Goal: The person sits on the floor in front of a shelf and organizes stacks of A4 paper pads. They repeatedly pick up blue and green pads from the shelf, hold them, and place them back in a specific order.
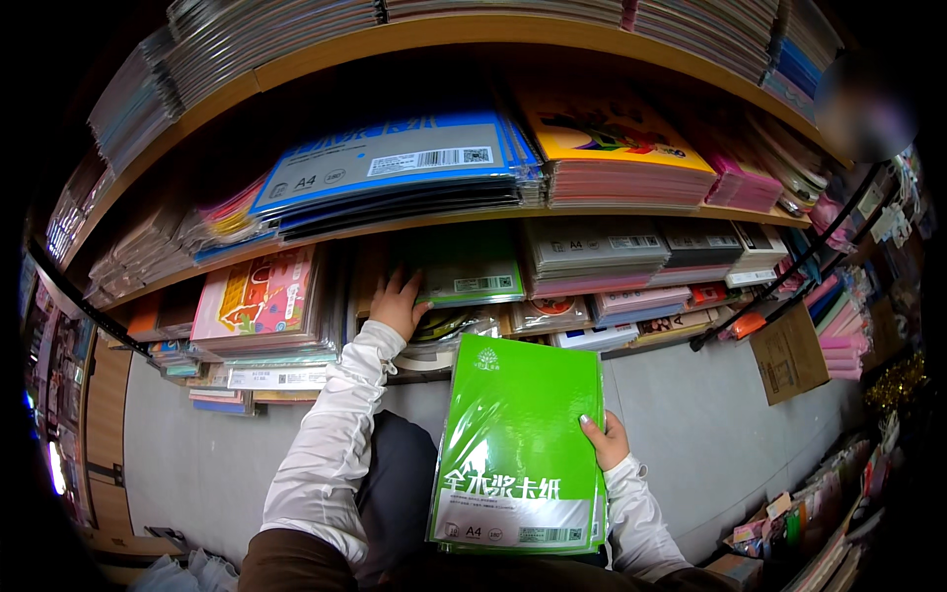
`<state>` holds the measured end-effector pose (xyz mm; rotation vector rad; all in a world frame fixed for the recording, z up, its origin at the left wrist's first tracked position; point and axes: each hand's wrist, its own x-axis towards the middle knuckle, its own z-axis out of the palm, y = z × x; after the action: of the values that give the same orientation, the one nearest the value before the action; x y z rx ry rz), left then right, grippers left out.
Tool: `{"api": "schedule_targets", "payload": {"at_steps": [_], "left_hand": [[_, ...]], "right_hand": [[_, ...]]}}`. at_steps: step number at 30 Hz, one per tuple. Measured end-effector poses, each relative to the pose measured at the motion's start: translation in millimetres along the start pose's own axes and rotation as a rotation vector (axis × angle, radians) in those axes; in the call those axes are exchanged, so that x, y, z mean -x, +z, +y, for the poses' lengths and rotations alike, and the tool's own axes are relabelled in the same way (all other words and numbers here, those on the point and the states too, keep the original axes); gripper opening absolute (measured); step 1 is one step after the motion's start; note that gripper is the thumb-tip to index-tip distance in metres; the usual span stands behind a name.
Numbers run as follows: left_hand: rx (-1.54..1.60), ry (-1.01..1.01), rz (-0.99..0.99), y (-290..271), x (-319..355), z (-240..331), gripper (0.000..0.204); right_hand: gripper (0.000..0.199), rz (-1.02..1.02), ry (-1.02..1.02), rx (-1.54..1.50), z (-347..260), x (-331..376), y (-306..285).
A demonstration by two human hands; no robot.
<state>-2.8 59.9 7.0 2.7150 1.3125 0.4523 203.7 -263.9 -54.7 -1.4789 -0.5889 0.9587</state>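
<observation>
A stack of green plastic-wrapped packs of card paper (533, 414) stands tilted up in front of me, with a grey band along its lower end. My right hand (610, 441) grips its right edge, thumb on the front face; the fingers behind it are hidden. Stretched out to the lower shelf, my left hand (397, 303) lies with its fingers apart at the left side of another green and grey pack (473, 283). Its fingertips reach into shadow, and nothing shows in its grasp.
Above sits a wooden shelf (395, 226) bearing blue-grey packs (414, 158) and orange-covered packs (612, 128). Pink illustrated packs (258, 301) are piled left of my left hand. A cardboard box (789, 355) stands on the grey floor (691, 424) at right.
</observation>
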Motion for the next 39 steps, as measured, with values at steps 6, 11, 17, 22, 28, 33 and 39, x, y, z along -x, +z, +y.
{"api": "schedule_targets", "payload": {"at_steps": [6, 11, 17, 22, 28, 33, 39], "left_hand": [[0.022, 0.058, 0.032, 13.8, -3.8, -11.6, 0.057], [-0.006, 0.058, 0.084, 19.1, -0.7, -9.5, 0.055], [0.124, 0.166, 0.314, -5.8, 22.9, 5.5, 0.053], [0.331, 0.115, 0.399, -7.8, 96.6, 19.2, 0.045], [1.257, -0.316, -0.339, -21.4, 204.0, 53.6, 0.040], [1.126, -0.233, -0.431, -52.6, 231.9, 82.2, 0.058], [0.931, -0.193, -0.302, -45.5, 240.7, 79.7, 0.047]], "right_hand": [[0.033, 0.010, -0.003, -0.011, 0.6, 1.2, -1.2], [0.033, 0.005, 0.003, -0.012, -3.0, 3.1, -0.1], [0.033, 0.014, 0.004, 0.032, 5.3, 1.9, -4.3], [0.031, 0.045, -0.010, 0.026, 5.4, 4.9, -5.3], [0.030, 0.074, 0.034, -0.046, 12.9, 3.4, -11.5], [0.027, 0.037, 0.056, -0.113, 7.4, 3.2, -8.2], [0.030, 0.020, -0.068, 0.027, -5.6, 7.4, -1.1]]}}
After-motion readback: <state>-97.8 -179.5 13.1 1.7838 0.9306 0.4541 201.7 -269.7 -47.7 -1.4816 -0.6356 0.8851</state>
